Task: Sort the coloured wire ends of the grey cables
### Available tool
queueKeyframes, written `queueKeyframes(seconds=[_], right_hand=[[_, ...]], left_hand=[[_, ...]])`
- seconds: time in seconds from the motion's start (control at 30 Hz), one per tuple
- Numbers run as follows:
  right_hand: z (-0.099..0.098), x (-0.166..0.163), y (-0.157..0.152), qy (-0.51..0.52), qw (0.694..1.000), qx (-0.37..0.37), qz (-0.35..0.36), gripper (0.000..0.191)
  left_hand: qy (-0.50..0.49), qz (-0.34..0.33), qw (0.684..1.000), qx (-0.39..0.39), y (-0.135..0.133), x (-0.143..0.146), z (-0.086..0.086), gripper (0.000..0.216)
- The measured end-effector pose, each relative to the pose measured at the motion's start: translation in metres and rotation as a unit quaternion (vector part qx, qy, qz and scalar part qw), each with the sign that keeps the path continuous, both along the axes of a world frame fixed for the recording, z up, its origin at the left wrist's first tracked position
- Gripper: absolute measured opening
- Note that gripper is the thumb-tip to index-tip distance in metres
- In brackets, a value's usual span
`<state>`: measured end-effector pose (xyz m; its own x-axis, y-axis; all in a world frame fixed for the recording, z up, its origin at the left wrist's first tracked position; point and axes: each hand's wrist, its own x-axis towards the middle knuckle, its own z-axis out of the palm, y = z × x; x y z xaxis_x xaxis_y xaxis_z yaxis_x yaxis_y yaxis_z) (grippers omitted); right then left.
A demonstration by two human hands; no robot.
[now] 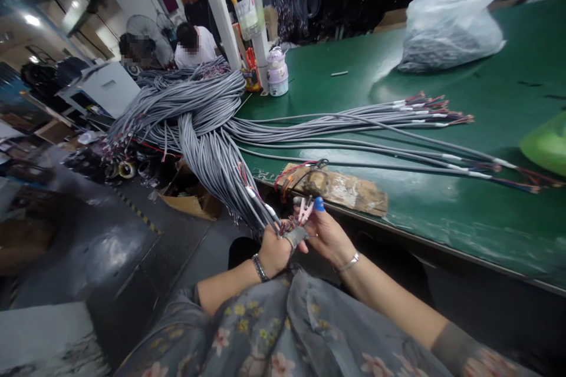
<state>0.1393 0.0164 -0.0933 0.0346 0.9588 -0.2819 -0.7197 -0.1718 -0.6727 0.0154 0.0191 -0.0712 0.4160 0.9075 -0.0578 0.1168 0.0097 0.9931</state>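
My left hand (pixel 275 250) is closed around the end of a grey cable bundle, where thin dark and reddish wires (pixel 289 225) stick out; grey wrapping covers one finger. Close beside it, my right hand (pixel 329 235) has its thumb, in a blue cover, against a small pale pink clip (pixel 305 211). Its other fingers curl by the wire ends and are partly hidden. The thick hank of grey cables (pixel 212 159) hangs over the bench edge towards my left hand. White sleeves (pixel 270 211) mark some cable ends.
More grey cables (pixel 336 121) stretch over the green bench (pixel 354 82), their stripped ends pointing right. A worn wooden board (pixel 349 191) lies at the front edge. Behind are a lilac bottle (pixel 277 73), a post and a filled plastic bag (pixel 451 26). Two people sit farther back.
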Motion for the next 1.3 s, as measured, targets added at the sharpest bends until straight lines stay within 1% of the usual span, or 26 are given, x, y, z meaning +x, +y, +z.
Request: queueKeyframes(seconds=[0.13,0.27,0.37,0.43,0.5,0.63,0.73,0.83,0.97,1.13,1.23,1.3], right_hand=[[0.001,0.002,-0.005,-0.026,0.999,0.016,0.010,0.053],[0.001,0.006,-0.008,-0.019,0.999,0.014,0.038,0.056],[0.001,0.008,-0.007,-0.012,0.999,0.017,0.034,0.047],[0.001,0.007,-0.006,-0.015,1.000,0.010,0.017,0.039],[0.001,0.006,-0.006,-0.019,1.000,0.004,-0.003,0.036],[0.001,0.002,-0.005,-0.009,0.999,0.009,-0.034,0.041],[-0.001,0.000,-0.003,0.017,1.000,0.004,-0.008,0.044],[-0.004,-0.001,0.000,0.054,0.998,-0.010,0.027,0.045],[-0.007,-0.002,0.002,0.104,0.994,-0.004,0.027,0.040],[-0.011,-0.004,0.003,0.157,0.985,0.057,0.050,0.033],[-0.012,-0.005,0.003,0.171,0.983,0.052,0.032,0.028],[-0.010,-0.004,0.002,0.161,0.986,0.037,0.018,0.031]], left_hand=[[0.002,0.001,1.000,-0.010,-0.002,-0.005,0.001,0.045],[-0.017,0.021,1.000,0.004,-0.005,-0.010,0.001,0.042],[-0.035,0.055,0.998,0.015,-0.007,-0.010,0.000,0.038],[-0.040,0.072,0.996,0.017,-0.006,-0.008,-0.002,0.035],[-0.037,0.078,0.996,0.020,-0.006,-0.006,-0.004,0.034],[-0.023,0.077,0.996,0.029,-0.004,-0.003,-0.008,0.037],[-0.022,0.067,0.997,0.030,-0.004,-0.001,-0.006,0.037],[-0.023,0.054,0.998,0.029,-0.005,0.002,0.000,0.037],[-0.024,0.039,0.998,0.032,-0.004,0.005,0.006,0.040],[-0.020,0.031,0.999,0.013,-0.004,0.005,0.007,0.043],[-0.024,0.034,0.999,0.002,-0.005,0.004,0.007,0.042],[-0.025,0.037,0.999,0.006,-0.005,0.003,0.007,0.042]])
